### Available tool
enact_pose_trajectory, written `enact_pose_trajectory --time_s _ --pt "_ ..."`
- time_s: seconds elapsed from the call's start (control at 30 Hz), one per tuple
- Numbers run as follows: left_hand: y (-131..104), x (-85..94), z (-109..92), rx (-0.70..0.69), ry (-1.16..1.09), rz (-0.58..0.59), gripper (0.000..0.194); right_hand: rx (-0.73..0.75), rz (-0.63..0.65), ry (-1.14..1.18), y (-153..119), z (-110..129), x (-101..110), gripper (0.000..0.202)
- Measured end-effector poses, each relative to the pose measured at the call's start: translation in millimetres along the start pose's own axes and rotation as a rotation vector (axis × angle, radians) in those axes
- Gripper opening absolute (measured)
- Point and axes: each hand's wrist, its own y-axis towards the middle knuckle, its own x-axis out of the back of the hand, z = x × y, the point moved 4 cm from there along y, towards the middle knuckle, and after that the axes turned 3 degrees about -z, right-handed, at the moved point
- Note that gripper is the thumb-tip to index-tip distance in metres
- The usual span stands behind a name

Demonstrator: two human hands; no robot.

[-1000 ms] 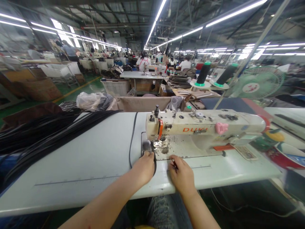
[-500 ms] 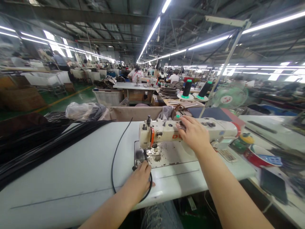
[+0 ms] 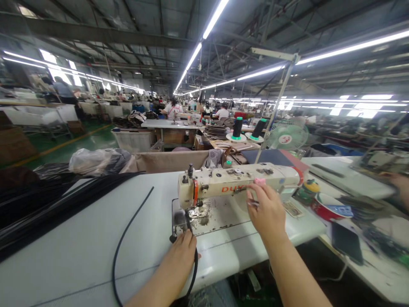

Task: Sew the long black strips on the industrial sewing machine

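Observation:
My left hand (image 3: 184, 246) lies at the front of the sewing machine (image 3: 217, 181), its fingers closed on a thin black cord (image 3: 194, 273). The cord runs from beside the presser foot, past my fingers and over the table edge. Its other stretch curves across the white table to the left. My right hand (image 3: 267, 209) is raised in front of the machine arm. Pinched in it is a small pointed metal tool (image 3: 242, 189) that looks like thread snips, partly hidden by the fingers. A small pink object (image 3: 260, 181) shows just behind this hand, on the machine arm.
A bundle of black strips (image 3: 70, 204) lies along the table's left side. Behind the machine stand black thread cones (image 3: 237, 128) and a green fan (image 3: 286, 134). A red bowl (image 3: 322, 209) and a phone (image 3: 347, 242) are at right. Another person's hand (image 3: 399, 185) shows at the far right.
My right hand has come down and forward from the top of the machine, now with the metal tool showing in it. My left hand stays on the cord. The view has shifted slightly.

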Motion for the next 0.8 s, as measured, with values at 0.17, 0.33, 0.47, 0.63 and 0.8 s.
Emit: enact_pose_trajectory --time_s 0.17,0.33,0.47,0.63,0.8 --pt "-6.5 -2.6 6.3 -0.063 -0.017 -0.045 0.038 -0.398 0.063 0.169 -118.9 -45.3 23.3 0.025" --pt "-8.5 -13.5 25.1 -0.162 0.006 -0.123 0.037 -0.965 0.156 0.106 -231.2 -116.5 63.5 0.050" --pt "-3.5 -24.3 36.3 -0.277 0.023 -0.234 0.039 -1.252 0.065 -0.055 -287.8 -160.9 105.2 0.073" --pt "-8.7 -26.0 32.2 -0.279 0.128 -0.375 0.042 -1.390 -0.009 -0.255 -314.3 -192.8 138.3 0.051" --pt "-11.4 -24.1 26.8 -0.296 0.195 -0.468 0.040 -1.492 0.017 -0.436 -324.7 -216.7 151.5 0.033"
